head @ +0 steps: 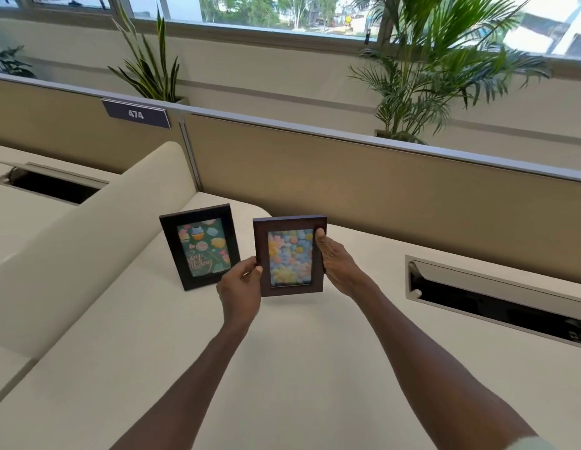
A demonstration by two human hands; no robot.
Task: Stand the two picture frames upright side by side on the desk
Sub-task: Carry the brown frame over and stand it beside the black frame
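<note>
A black picture frame (199, 246) with a birthday card picture stands upright on the cream desk (282, 352), leaning slightly back. Just to its right is a brown picture frame (289, 254) with a pastel flower picture, held upright facing me. My left hand (240, 292) grips its lower left edge, thumb on the front. My right hand (336, 261) grips its right edge, thumb up along the frame. Whether the brown frame's bottom edge touches the desk or hovers just above it, I cannot tell.
A beige partition wall (380, 190) with a "474" label (136, 114) runs behind the desk. An open cable slot (497, 297) lies at the right, another (48, 186) at the far left. A curved cream divider (87, 241) rises left of the frames. Potted plants stand behind the partition.
</note>
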